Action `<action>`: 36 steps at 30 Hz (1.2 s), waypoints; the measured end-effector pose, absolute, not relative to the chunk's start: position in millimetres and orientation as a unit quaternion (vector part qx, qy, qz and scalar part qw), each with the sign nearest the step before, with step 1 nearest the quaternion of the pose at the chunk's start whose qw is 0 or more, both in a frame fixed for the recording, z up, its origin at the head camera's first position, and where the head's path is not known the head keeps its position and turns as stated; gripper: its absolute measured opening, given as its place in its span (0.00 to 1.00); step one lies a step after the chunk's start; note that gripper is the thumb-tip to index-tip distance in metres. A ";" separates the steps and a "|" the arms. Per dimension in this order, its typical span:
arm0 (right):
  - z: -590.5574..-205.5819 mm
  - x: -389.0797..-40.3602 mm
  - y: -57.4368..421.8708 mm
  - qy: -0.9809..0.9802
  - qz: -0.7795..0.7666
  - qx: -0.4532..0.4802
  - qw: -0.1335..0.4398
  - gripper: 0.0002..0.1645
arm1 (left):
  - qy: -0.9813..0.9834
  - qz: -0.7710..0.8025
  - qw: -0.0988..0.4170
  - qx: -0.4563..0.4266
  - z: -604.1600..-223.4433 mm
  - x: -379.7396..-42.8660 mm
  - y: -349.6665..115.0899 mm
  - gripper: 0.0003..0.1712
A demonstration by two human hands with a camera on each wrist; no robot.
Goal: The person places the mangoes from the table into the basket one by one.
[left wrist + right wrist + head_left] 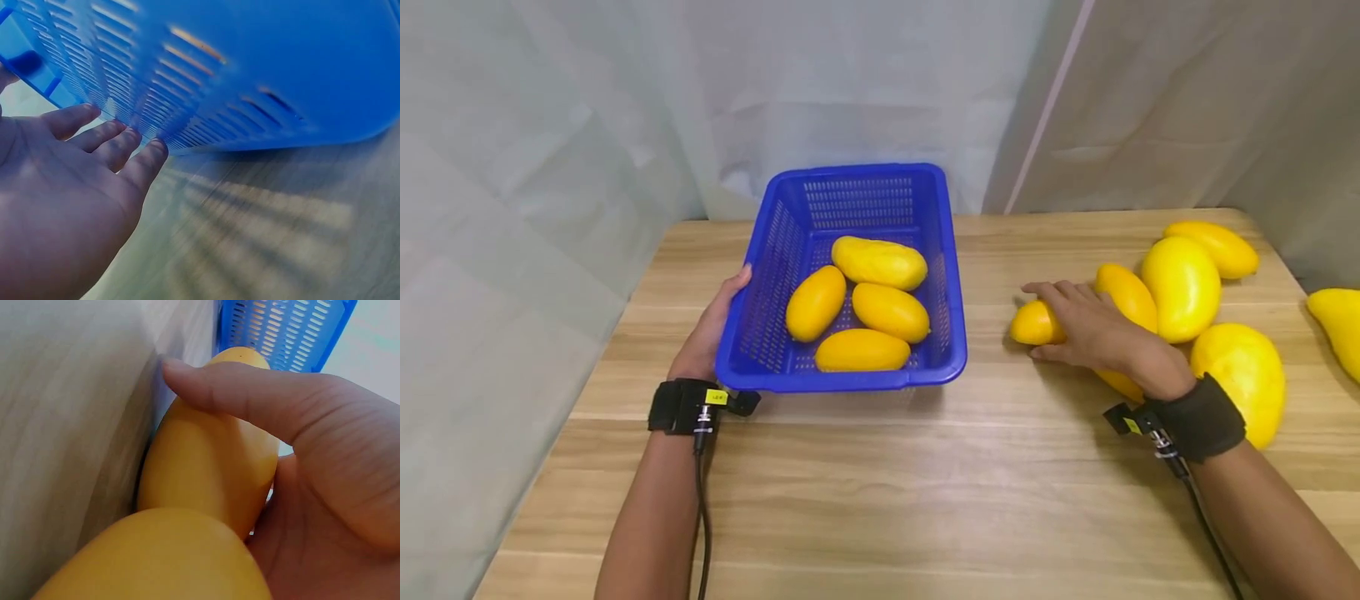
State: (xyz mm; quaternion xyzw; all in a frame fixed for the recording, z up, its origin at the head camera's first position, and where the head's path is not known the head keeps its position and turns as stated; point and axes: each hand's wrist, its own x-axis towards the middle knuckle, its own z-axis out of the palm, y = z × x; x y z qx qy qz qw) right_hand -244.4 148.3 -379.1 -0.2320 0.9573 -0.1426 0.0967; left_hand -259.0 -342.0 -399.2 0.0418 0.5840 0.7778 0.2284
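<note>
A blue plastic basket (842, 382) with slotted walls stands tilted at the table's left, several yellow mangoes (891, 312) lying inside. My left hand (707, 329) holds its left side. In the left wrist view, the fingers (147, 164) lie against the slotted outer wall, and part of the thumb shows near the rim. On the right, my right hand (1090, 329) grips a small mango (1033, 323) that lies on the table. The right wrist view shows the thumb (206, 387) across this mango (206, 462); the other fingers are mostly hidden behind it.
Around the right hand lie several more mangoes, including a large pale one (1182, 287) and a rounded one (1240, 375). Another mango (1341, 325) sits at the far right edge of view. Grey-white curtains (865, 92) hang behind the wooden table (880, 500).
</note>
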 end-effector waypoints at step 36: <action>-366.7 -249.5 154.2 0.959 -0.184 -0.206 0.066 0.44 | 0.565 0.789 0.234 0.053 -401.0 -260.8 -344.8 0.39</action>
